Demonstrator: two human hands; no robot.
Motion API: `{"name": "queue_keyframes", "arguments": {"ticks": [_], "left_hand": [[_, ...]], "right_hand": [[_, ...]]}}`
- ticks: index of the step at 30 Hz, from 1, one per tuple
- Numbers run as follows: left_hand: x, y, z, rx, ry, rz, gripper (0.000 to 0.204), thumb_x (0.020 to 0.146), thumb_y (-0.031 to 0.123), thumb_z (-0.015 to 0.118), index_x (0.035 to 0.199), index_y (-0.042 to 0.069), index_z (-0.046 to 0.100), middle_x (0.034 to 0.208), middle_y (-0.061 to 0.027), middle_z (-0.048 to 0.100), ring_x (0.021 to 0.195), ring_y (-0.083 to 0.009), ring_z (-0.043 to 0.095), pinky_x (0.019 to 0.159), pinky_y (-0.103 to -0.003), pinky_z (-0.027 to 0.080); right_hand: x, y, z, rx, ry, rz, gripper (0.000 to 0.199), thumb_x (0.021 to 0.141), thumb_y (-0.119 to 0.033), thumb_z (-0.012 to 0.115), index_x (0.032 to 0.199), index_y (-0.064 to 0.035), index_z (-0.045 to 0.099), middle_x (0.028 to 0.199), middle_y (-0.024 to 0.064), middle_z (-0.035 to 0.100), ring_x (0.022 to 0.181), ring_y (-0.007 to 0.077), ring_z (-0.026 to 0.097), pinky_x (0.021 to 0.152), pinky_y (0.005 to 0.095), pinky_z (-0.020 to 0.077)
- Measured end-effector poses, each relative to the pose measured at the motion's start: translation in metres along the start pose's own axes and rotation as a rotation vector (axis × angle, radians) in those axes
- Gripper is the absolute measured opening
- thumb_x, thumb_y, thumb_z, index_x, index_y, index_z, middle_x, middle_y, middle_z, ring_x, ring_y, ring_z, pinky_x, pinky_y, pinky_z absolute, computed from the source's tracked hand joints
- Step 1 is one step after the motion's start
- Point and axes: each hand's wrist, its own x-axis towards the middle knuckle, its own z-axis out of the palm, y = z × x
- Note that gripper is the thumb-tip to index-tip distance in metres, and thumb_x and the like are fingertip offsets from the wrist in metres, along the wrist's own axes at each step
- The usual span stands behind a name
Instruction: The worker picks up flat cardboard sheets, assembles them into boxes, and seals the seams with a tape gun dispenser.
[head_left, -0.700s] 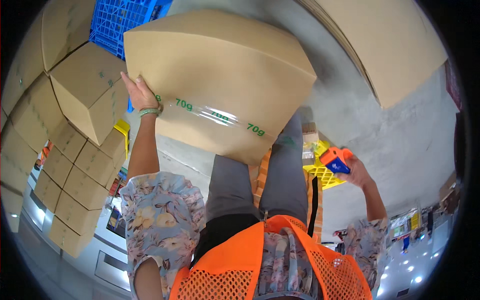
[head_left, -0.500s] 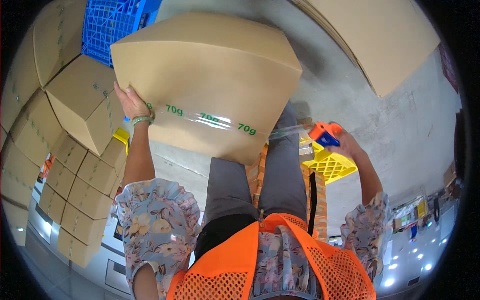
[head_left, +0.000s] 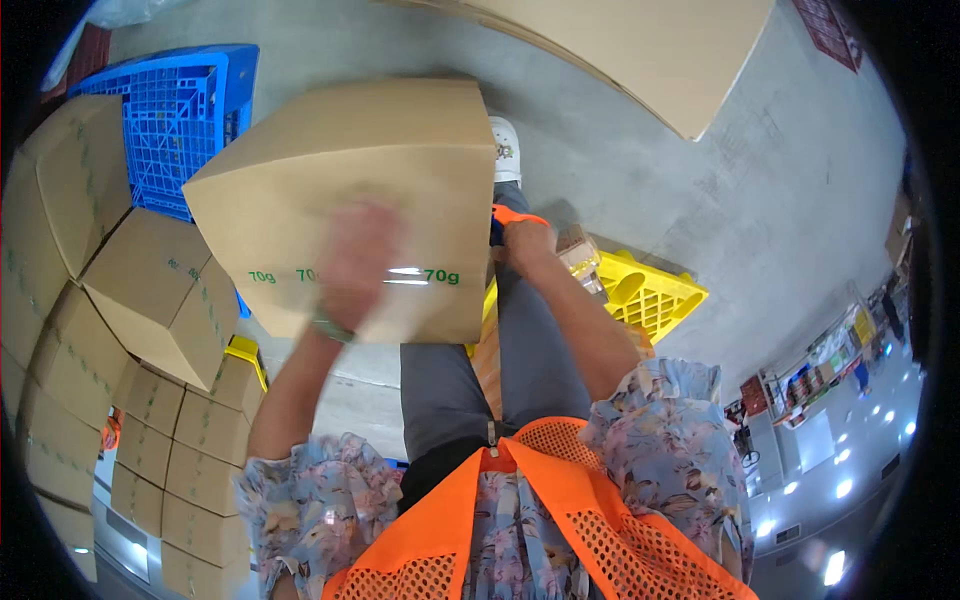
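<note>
My left hand [head_left: 362, 255] is just a blur flat against the front of the box [head_left: 350, 200] propped on my thigh, can't tell how the fingers sit, while my right hand [head_left: 525, 240] grips an orange-blue tool [head_left: 503, 217] at its right edge.

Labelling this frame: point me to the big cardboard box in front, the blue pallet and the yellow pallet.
cardboard box [head_left: 380, 170], head view, on its bare top face.
blue pallet [head_left: 175, 110], head view, on its grid surface, upper left.
yellow pallet [head_left: 655, 295], head view, on its top deck, right of the person's leg.
</note>
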Motion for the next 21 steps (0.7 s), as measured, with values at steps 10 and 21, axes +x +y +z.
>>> {"name": "queue_keyframes", "arguments": {"ticks": [10,21], "left_hand": [[0.087,0.136,0.027,0.450,-1.240,0.786,0.048,0.097,0.038,0.037,0.129,0.009,0.060,0.139,-0.0153,0.051,0.135,-0.0408,0.036,0.109,-0.068,0.011],[0.059,0.141,0.151,0.610,-1.512,0.384,0.065,0.090,0.051,0.049,0.143,0.015,0.044,0.154,-0.0047,0.032,0.143,-0.0373,0.022,0.110,-0.066,0.011]], "right_hand": [[0.022,-0.030,0.017,0.049,0.008,0.110,0.024,0.086,-0.027,0.059,0.106,-0.0192,0.071,0.105,-0.0014,0.071,0.101,0.0170,0.066,0.071,0.0386,0.0468],[0.055,0.064,0.032,0.297,0.217,0.238,0.031,0.082,-0.040,0.063,0.090,-0.0128,0.075,0.089,0.0102,0.072,0.082,0.0263,0.070,0.071,0.0411,0.0498]]}}
